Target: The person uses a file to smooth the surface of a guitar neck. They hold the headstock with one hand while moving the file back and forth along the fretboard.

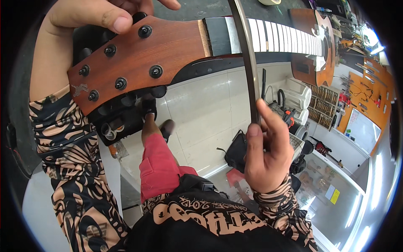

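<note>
My left hand [98,14] grips the upper edge of a brown wooden guitar headstock [176,46], its thumb beside the black tuner posts. The neck [283,36] runs rightward, with white strips along the fretboard and a dark block [214,37] beside the headstock, toward the guitar body [303,70]. In my right hand [266,147], a long, narrow metal bar [247,63] is held upright in the picture, crossing the neck near its headstock end. Whether the bar touches the fretboard I cannot tell. Part of my left hand is cut off by the upper edge.
A dark work surface [268,13] lies behind the neck. Below are tiled floor [197,109], a black bag [235,151] and white machines [300,96]. On the right stand an orange tool board [365,84], a slotted rack [321,103] and a glass display case [336,189].
</note>
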`<action>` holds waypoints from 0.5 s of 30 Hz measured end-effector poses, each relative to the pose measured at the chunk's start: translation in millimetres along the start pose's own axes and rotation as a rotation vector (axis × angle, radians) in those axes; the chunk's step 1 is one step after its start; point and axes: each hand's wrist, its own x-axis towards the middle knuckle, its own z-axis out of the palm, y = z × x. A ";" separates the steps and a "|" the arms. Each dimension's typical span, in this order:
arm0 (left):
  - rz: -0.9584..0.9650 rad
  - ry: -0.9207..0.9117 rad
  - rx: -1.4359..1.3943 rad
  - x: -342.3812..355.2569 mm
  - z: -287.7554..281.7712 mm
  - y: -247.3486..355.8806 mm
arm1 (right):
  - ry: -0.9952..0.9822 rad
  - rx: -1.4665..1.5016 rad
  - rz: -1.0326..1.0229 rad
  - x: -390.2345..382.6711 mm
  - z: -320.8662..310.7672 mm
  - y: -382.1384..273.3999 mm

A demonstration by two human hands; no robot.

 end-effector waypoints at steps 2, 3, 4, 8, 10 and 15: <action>-0.093 0.204 0.271 8.4 10.6 -2.3 | 0.019 0.004 -0.008 -17.5 0.4 13.5; -0.077 0.200 0.267 13.1 11.3 2.6 | 0.036 0.022 -0.031 -34.0 1.5 26.5; -0.160 0.171 0.297 15.9 11.5 9.7 | 0.050 0.046 -0.053 -53.2 3.5 39.7; -0.169 0.119 0.434 21.8 14.6 9.3 | 0.061 0.056 -0.043 -115.7 5.6 65.9; -0.135 0.112 0.483 22.7 11.3 -0.9 | 0.059 0.054 -0.037 -111.8 5.6 59.8; -0.113 0.101 0.480 23.8 14.2 -11.3 | 0.036 -0.004 0.015 -12.2 5.1 13.2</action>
